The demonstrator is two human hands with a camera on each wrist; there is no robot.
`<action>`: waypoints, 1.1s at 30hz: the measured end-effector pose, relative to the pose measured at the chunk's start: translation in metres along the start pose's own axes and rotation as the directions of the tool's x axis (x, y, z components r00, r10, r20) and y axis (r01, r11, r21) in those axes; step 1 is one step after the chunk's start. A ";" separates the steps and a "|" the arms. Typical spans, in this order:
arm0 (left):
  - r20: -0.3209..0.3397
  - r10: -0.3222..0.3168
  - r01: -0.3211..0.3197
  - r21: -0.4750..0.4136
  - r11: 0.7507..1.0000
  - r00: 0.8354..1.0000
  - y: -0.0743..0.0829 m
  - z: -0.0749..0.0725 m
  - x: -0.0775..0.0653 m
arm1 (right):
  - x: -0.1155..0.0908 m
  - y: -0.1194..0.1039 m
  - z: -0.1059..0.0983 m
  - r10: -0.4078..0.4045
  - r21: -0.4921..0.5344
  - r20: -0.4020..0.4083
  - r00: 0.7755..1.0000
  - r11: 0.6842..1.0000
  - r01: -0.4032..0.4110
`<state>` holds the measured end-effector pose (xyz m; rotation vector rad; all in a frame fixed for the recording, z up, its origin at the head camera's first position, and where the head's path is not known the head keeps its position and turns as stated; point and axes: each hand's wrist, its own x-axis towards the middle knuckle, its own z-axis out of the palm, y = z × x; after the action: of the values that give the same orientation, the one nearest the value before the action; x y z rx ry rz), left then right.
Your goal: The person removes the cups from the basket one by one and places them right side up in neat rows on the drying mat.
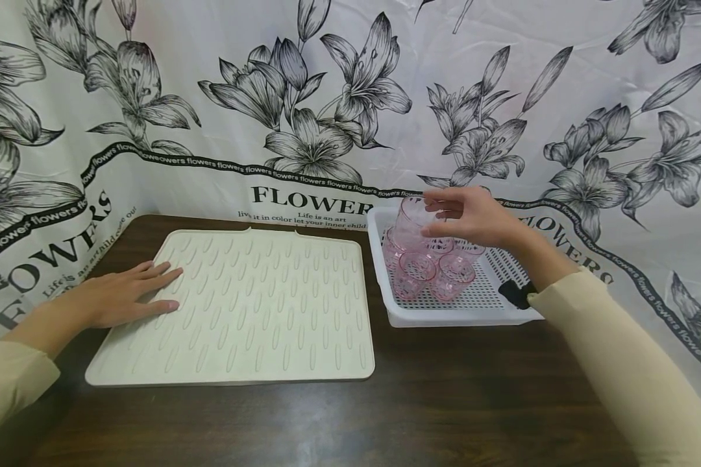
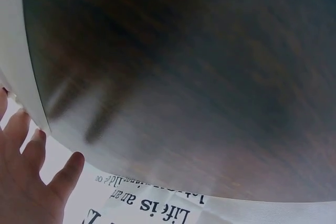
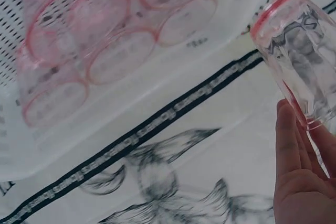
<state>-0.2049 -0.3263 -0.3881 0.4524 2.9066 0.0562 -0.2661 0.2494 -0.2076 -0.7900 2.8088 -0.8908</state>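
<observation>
My right hand (image 1: pixel 473 217) grips a clear pink-tinted glass (image 1: pixel 410 226) between thumb and fingers, raised over the left part of a white perforated basket (image 1: pixel 461 316). In the right wrist view the held glass (image 3: pixel 299 51) shows a pink rim and faceted sides. Several more pink glasses (image 1: pixel 452 275) stand close together in the basket below it. On the left, my left hand (image 1: pixel 125 295) rests with fingers spread on the left edge of a cream drying mat (image 1: pixel 251 305) with raised oblong ridges. The left wrist view shows those fingers (image 2: pixel 34 150) by the mat's edge.
A dark wooden table (image 1: pixel 444 395) carries the mat and basket side by side, with a narrow gap between them. Behind them hangs a white cloth (image 1: pixel 210 117) printed with black flowers and lettering. A black object (image 1: pixel 515 294) sits by my right wrist.
</observation>
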 end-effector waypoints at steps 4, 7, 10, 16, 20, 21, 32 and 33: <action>0.001 -0.001 0.001 0.008 1.000 1.000 0.002 -0.001 0.000 | 0.006 -0.010 0.010 -0.051 0.021 0.023 0.998 0.998 0.051; -0.003 0.000 0.000 0.009 1.000 1.000 0.002 -0.002 0.000 | 0.009 -0.018 0.018 -0.103 0.045 0.044 0.994 0.994 0.101; -0.004 0.002 -0.002 0.002 1.000 1.000 0.003 -0.002 0.000 | 0.010 -0.026 0.026 -0.143 0.078 0.067 0.987 0.987 0.138; -0.011 0.018 -0.018 -0.002 1.000 1.000 0.002 -0.003 0.001 | 0.012 -0.039 0.042 -0.174 0.103 0.127 0.977 0.982 0.161; -0.015 0.018 -0.018 -0.005 1.000 1.000 0.003 -0.003 0.001 | 0.015 -0.044 0.055 -0.202 0.094 0.179 0.963 0.978 0.188; -0.016 0.017 -0.017 -0.005 1.000 1.000 0.003 -0.003 0.001 | 0.016 -0.045 0.059 -0.215 0.098 0.189 0.958 0.975 0.199; -0.019 0.005 -0.005 -0.003 1.000 1.000 0.001 0.000 0.001 | 0.016 -0.060 0.095 -0.273 0.016 0.301 0.914 0.960 0.281; -0.019 0.006 -0.006 -0.004 1.000 1.000 0.001 0.000 0.001 | 0.016 -0.061 0.099 -0.273 0.019 0.313 0.910 0.959 0.281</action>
<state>-0.2058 -0.3252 -0.3881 0.4618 2.9232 0.0675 -0.2294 0.1485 -0.2540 -1.2384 2.4731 -0.6868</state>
